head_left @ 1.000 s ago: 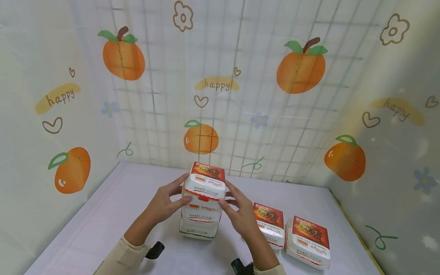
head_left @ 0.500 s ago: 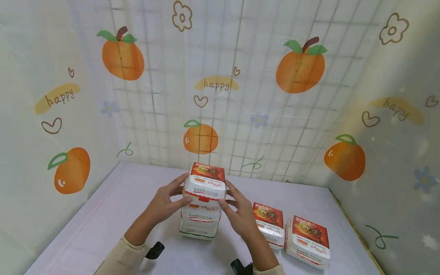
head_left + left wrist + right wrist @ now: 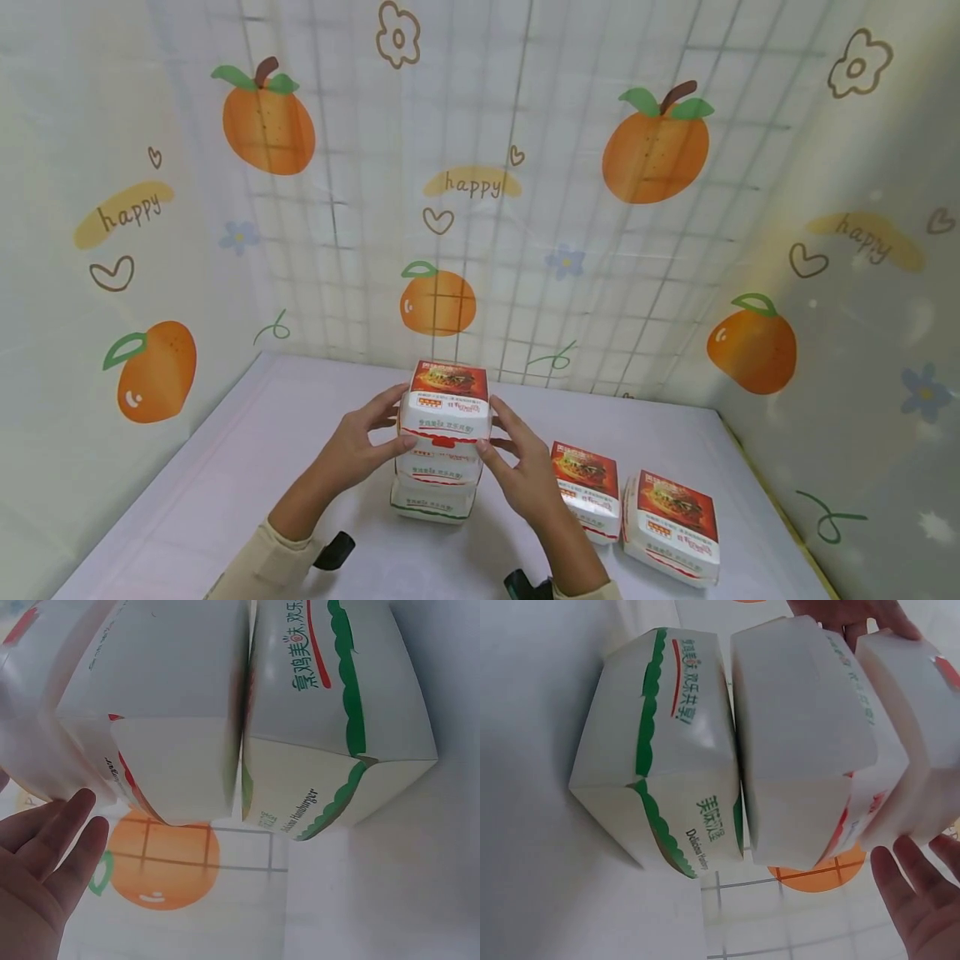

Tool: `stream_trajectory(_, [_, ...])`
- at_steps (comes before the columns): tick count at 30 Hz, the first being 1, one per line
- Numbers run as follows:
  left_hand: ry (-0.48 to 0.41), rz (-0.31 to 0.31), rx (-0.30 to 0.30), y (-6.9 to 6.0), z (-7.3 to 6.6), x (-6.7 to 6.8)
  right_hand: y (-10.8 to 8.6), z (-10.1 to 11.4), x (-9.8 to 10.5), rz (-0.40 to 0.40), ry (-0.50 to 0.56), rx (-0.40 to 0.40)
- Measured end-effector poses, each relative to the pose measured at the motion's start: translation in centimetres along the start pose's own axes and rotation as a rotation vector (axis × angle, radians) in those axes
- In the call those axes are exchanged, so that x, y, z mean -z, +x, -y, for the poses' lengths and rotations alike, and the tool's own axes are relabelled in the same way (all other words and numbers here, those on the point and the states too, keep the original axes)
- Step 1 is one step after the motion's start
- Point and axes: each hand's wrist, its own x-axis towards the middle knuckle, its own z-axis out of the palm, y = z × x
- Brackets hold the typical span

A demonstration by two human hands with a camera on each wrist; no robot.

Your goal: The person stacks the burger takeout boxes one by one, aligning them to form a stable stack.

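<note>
In the head view a top burger box [image 3: 446,414], red-lidded and white-sided, is held level between both hands, over a middle box [image 3: 438,472] and a green-trimmed bottom box [image 3: 432,502]. My left hand [image 3: 352,454] grips its left side, thumb on the front corner; my right hand [image 3: 530,479] mirrors this on the right. The left wrist view has the left hand [image 3: 41,874] beside the top box [image 3: 45,712]. In the right wrist view the right hand [image 3: 922,900] is by the top box [image 3: 922,720]. Whether it touches the middle box is unclear.
Two more red-topped boxes, one [image 3: 585,479] nearer the stack and another [image 3: 675,517] farther right, lie side by side on the white table [image 3: 240,467]. A printed curtain [image 3: 540,317] hangs behind. Black devices are at both wrists.
Both hands have lowered the top box slightly over the last half second, and it now covers more of the middle box's front. The other boxes have stayed put.
</note>
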Motion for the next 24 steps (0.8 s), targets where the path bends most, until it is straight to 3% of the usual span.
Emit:
stream_trajectory(13, [0.008,0.005,0.029,-0.14,0.46,-0.19,-0.06,-0.31,-0.09,-0.007,0.008,0.040])
stream_trajectory(24, [0.012,0.000,0.003,-0.14,0.35,0.15,-0.25,-0.27,-0.19,-0.019,0.001,0.019])
